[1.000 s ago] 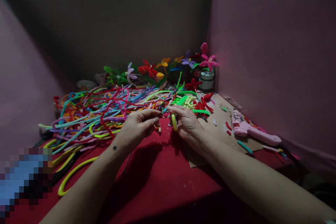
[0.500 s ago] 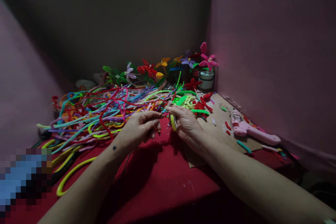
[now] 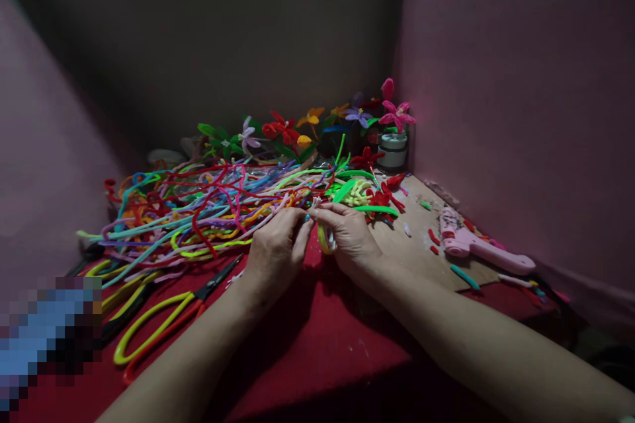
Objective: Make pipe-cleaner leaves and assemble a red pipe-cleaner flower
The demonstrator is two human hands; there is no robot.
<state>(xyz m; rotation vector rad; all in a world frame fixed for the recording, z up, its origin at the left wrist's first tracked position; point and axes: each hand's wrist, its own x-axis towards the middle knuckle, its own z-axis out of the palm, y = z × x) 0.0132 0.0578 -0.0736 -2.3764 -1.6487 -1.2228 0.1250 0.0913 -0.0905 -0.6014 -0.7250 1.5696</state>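
Note:
My left hand (image 3: 278,241) and my right hand (image 3: 350,231) meet over the front of the table, fingertips pinched together. A small pale pipe-cleaner tip (image 3: 316,202) pokes up between them. A narrow roll of yellow-rimmed tape (image 3: 324,240) hangs in my right hand, against the curled fingers. My left thumb and fingers close on the base of the pale piece, where a speck of blue shows; the rest of what they grip is hidden. Scissors (image 3: 183,307) with yellow and orange handles lie beside my left forearm.
A wide heap of coloured pipe cleaners (image 3: 198,211) covers the left and middle. Fuzzy flowers (image 3: 282,129) stand behind it, one pink flower (image 3: 397,114) over a white pot (image 3: 392,152). On the right, a pink-handled tool (image 3: 489,252) and scraps lie on a board (image 3: 414,248).
My left hand has moved right and up to meet my right hand at the fingertips. The scissors beside my left forearm now show more fully. The tape roll remains in my right hand.

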